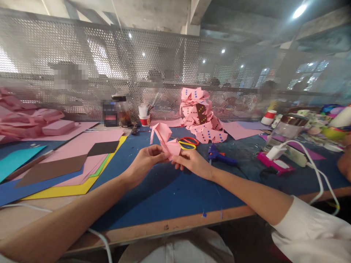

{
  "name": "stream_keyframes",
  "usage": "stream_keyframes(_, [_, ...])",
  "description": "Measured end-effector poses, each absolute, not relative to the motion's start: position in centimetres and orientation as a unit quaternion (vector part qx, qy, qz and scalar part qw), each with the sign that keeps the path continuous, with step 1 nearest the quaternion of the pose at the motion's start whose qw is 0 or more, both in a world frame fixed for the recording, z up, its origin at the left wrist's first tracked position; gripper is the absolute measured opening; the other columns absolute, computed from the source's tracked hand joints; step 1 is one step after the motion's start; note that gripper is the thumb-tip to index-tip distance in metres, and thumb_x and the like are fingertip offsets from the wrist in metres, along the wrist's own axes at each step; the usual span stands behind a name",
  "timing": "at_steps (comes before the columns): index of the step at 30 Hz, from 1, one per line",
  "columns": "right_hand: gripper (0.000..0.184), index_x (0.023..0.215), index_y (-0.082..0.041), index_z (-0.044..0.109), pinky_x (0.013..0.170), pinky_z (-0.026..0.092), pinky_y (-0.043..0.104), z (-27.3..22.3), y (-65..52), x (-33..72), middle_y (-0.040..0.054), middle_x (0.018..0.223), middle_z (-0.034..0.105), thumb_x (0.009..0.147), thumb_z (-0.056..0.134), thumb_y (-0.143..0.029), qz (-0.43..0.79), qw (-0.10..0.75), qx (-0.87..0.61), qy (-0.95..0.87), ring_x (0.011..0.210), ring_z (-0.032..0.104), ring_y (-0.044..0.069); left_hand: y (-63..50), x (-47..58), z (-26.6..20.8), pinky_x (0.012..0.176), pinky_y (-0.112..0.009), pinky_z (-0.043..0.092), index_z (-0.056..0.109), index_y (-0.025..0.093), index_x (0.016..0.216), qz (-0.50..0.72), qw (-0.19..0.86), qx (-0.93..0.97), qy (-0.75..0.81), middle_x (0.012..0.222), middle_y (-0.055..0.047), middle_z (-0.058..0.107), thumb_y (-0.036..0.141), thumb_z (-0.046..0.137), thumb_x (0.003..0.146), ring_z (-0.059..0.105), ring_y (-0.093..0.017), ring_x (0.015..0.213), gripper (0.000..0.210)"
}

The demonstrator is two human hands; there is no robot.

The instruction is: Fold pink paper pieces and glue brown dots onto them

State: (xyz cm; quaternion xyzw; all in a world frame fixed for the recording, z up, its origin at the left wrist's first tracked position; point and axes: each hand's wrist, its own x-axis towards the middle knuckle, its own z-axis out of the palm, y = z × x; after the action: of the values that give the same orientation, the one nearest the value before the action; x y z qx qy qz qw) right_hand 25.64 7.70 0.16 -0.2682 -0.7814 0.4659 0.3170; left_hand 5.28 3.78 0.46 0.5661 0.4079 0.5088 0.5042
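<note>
A folded pink paper piece (163,134), bent into several flaps, is held up over the blue table mat (153,197). My left hand (150,159) pinches its lower left part between thumb and fingers. On the lower right, my right hand (193,162) grips the same piece, its fingertips partly hidden behind the paper. Just beyond my hands lie scissors with red and yellow handles (189,143). To the right of my right hand rests a blue glue gun (221,156). Behind the scissors rises a pile of pink folded pieces with colored square dots (196,109).
Stacked colored sheets (68,166) cover the left side, with a heap of pink pieces (24,118) behind. At right stand a clear jar (285,131) and a pink power strip (275,163) with a white cable. A perforated metal screen (164,54) closes the back.
</note>
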Motion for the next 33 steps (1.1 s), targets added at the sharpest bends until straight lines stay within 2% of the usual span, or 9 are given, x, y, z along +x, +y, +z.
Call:
stream_keyframes(6, [0.037, 0.087, -0.011, 0.069, 0.059, 0.047, 0.021, -0.11, 7.7, 25.45, 0.0047, 0.075, 0.068, 0.092, 0.056, -0.045, 0.462, 0.315, -0.267, -0.785, 0.061, 0.059, 0.01, 3.71, 5.34, 0.42, 0.082, -0.031, 0.049, 0.067, 0.014, 0.086, 0.498, 0.511, 0.568, 0.41, 0.084, -0.005, 0.071, 0.032, 0.075, 0.079, 0.065, -0.016, 0.079, 0.021])
stream_keyframes(13, [0.039, 0.09, -0.012, 0.068, 0.057, 0.045, 0.02, -0.12, 7.67, 25.5, 0.0031, 0.075, 0.067, 0.09, 0.059, -0.05, 0.452, 0.303, -0.268, -0.795, 0.061, 0.058, 0.01, 3.59, 5.41, 0.55, 0.081, -0.032, 0.049, 0.066, 0.014, 0.084, 0.49, 0.51, 0.58, 0.405, 0.083, -0.004, 0.071, 0.033, 0.074, 0.08, 0.065, -0.016, 0.078, 0.021])
stream_keyframes(19, [0.041, 0.084, -0.013, 0.069, 0.058, 0.045, 0.021, -0.04, 7.42, 25.56, 0.0035, 0.074, 0.068, 0.088, 0.061, -0.052, 0.438, 0.299, -0.272, -0.803, 0.062, 0.058, 0.011, 3.37, 5.5, 0.67, 0.082, -0.033, 0.05, 0.067, 0.014, 0.083, 0.482, 0.509, 0.589, 0.401, 0.082, -0.005, 0.072, 0.035, 0.074, 0.08, 0.067, -0.018, 0.079, 0.022])
stream_keyframes(23, [0.039, 0.075, -0.013, 0.068, 0.056, 0.044, 0.02, 0.06, 7.31, 25.53, 0.0037, 0.071, 0.068, 0.087, 0.062, -0.05, 0.435, 0.289, -0.291, -0.802, 0.061, 0.059, 0.011, 3.31, 5.53, 0.71, 0.08, -0.032, 0.05, 0.067, 0.015, 0.082, 0.482, 0.504, 0.591, 0.405, 0.081, -0.005, 0.072, 0.036, 0.075, 0.078, 0.067, -0.018, 0.077, 0.023])
stream_keyframes(30, [0.033, 0.07, -0.012, 0.069, 0.049, 0.037, 0.019, 0.53, 6.86, 25.48, 0.0013, 0.062, 0.065, 0.088, 0.062, -0.039, 0.39, 0.279, -0.327, -0.815, 0.051, 0.053, 0.008, 3.22, 5.57, 0.67, 0.079, -0.031, 0.05, 0.069, 0.015, 0.084, 0.47, 0.501, 0.606, 0.402, 0.084, -0.005, 0.073, 0.034, 0.075, 0.079, 0.067, -0.018, 0.079, 0.021])
stream_keyframes(33, [0.031, 0.073, -0.012, 0.069, 0.049, 0.037, 0.019, 0.53, 6.84, 25.47, 0.0002, 0.061, 0.064, 0.088, 0.061, -0.037, 0.393, 0.278, -0.325, -0.814, 0.05, 0.051, 0.007, 3.25, 5.53, 0.62, 0.08, -0.031, 0.049, 0.069, 0.015, 0.086, 0.465, 0.498, 0.611, 0.403, 0.085, -0.005, 0.073, 0.035, 0.074, 0.08, 0.067, -0.018, 0.08, 0.021])
